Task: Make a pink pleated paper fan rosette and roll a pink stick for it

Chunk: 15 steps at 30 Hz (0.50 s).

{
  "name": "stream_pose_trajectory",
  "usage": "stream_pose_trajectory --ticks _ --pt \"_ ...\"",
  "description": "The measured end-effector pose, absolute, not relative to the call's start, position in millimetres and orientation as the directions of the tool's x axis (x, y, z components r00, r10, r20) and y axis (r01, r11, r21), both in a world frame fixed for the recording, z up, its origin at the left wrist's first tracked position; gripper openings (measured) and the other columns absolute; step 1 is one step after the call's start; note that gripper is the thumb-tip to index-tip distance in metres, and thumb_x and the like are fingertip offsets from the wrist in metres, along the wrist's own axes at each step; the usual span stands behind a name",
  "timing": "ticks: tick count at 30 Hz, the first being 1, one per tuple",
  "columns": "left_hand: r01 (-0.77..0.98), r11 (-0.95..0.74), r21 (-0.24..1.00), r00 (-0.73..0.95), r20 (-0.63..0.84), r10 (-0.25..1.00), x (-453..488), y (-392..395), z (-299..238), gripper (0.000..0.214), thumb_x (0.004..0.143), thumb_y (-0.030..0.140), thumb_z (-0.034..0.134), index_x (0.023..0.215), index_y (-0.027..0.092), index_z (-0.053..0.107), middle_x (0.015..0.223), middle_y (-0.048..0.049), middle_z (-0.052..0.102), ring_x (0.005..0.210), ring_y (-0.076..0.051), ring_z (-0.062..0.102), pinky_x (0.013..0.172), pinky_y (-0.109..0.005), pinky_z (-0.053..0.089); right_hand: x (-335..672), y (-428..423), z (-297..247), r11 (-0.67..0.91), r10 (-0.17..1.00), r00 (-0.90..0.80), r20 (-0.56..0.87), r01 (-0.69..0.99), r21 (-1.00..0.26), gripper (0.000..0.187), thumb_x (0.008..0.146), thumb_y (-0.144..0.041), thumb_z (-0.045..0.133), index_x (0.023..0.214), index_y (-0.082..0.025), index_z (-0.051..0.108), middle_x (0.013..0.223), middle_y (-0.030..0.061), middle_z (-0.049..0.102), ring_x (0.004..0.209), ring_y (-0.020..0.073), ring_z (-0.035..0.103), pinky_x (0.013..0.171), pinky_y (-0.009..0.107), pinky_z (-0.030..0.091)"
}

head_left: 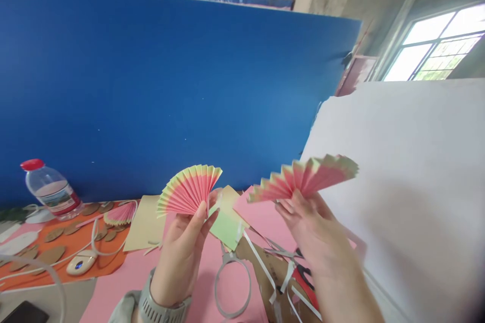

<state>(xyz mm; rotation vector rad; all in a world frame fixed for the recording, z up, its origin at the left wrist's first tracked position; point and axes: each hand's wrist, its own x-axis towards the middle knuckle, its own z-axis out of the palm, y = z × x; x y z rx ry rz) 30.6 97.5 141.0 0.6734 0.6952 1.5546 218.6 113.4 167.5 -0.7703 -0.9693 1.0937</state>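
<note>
My left hand [185, 247] is raised over the table and pinches the base of a pleated paper fan [189, 191], pink with a yellow-green rim. A grey watch band sits on that wrist. My right hand [308, 222] grips the base of a second pleated fan [305, 176] of the same colours, spread out and tilted to the right. The two fans are held side by side, a short gap apart, in front of a blue board [151, 91].
Pink paper sheets [265, 214], a pale green sheet [227, 224], grey-handled scissors [232, 282] and paper scraps lie below my hands. A third fan [121, 213], a water bottle [51, 189], a white device [81, 262] with a cable and an orange sheet are at left. A white board [417, 186] leans at right.
</note>
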Motion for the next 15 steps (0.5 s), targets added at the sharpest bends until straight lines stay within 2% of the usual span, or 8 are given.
stream_pose_trajectory --ticks 1,2,5,7,10,13,15 --pt "-0.668 -0.068 0.741 -0.089 0.011 0.996 33 97 139 0.019 0.081 0.029 0.065 0.099 0.023 0.069 0.116 -0.0043 0.067 0.113 -0.019 0.057 0.094 -0.029 0.045 211 115 164 0.264 0.964 0.150 0.218 -0.486 -0.833 0.021 0.070 -0.032 0.075 0.066 -0.023 0.056 0.058 -0.0070 0.053 0.059 0.0108 0.056 0.059 0.023 0.050" --pt "-0.690 -0.058 0.721 -0.077 0.007 0.997 36 96 137 0.018 0.081 0.027 0.066 0.098 0.023 0.069 0.115 -0.0030 0.067 0.111 -0.017 0.057 0.092 -0.026 0.046 202 116 161 0.214 0.977 0.137 0.165 -0.567 -0.796 0.021 0.069 -0.031 0.076 0.069 -0.023 0.056 0.062 -0.0067 0.055 0.060 0.0104 0.057 0.058 0.023 0.051" --pt "-0.750 -0.030 0.661 -0.021 0.021 1.000 43 93 131 0.008 0.083 0.023 0.063 0.088 0.024 0.070 0.102 0.0009 0.071 0.099 -0.012 0.062 0.084 -0.020 0.049 173 112 154 0.080 0.988 0.149 -0.037 -0.710 -0.700 0.019 0.070 -0.029 0.076 0.076 -0.022 0.059 0.081 -0.0009 0.067 0.079 0.0137 0.065 0.073 0.026 0.055" --pt "-0.769 -0.024 0.639 -0.022 0.011 1.000 48 91 128 0.008 0.084 0.021 0.062 0.085 0.024 0.070 0.093 0.0027 0.071 0.089 -0.009 0.063 0.081 -0.019 0.050 156 106 151 0.009 0.988 0.108 -0.108 -0.745 -0.667 0.017 0.073 -0.028 0.073 0.083 -0.020 0.063 0.093 0.0038 0.069 0.093 0.0176 0.064 0.083 0.030 0.054" --pt "-0.774 -0.041 0.632 -0.068 -0.019 0.998 52 89 126 0.007 0.083 0.021 0.064 0.086 0.021 0.070 0.088 0.0014 0.070 0.088 -0.009 0.063 0.084 -0.019 0.050 137 98 146 -0.021 0.996 0.031 -0.079 -0.806 -0.591 0.014 0.079 -0.029 0.067 0.086 -0.017 0.066 0.099 0.0060 0.068 0.101 0.0190 0.061 0.088 0.031 0.052" --pt "-0.761 -0.062 0.645 -0.111 -0.035 0.993 57 88 125 0.008 0.080 0.024 0.067 0.086 0.019 0.071 0.086 -0.0009 0.069 0.090 -0.012 0.063 0.081 -0.021 0.051 127 94 138 -0.049 0.998 -0.055 -0.006 -0.836 -0.546 0.019 0.085 -0.032 0.059 0.090 -0.015 0.067 0.095 0.0080 0.068 0.101 0.0206 0.060 0.085 0.032 0.051" --pt "-0.744 -0.071 0.665 -0.136 -0.045 0.990 59 87 123 0.009 0.079 0.024 0.068 0.086 0.019 0.070 0.082 -0.0004 0.068 0.086 -0.013 0.063 0.077 -0.021 0.052 123 92 134 -0.062 0.998 -0.067 -0.009 -0.843 -0.534 0.021 0.086 -0.032 0.057 0.092 -0.014 0.068 0.094 0.0081 0.068 0.100 0.0208 0.060 0.083 0.031 0.050"
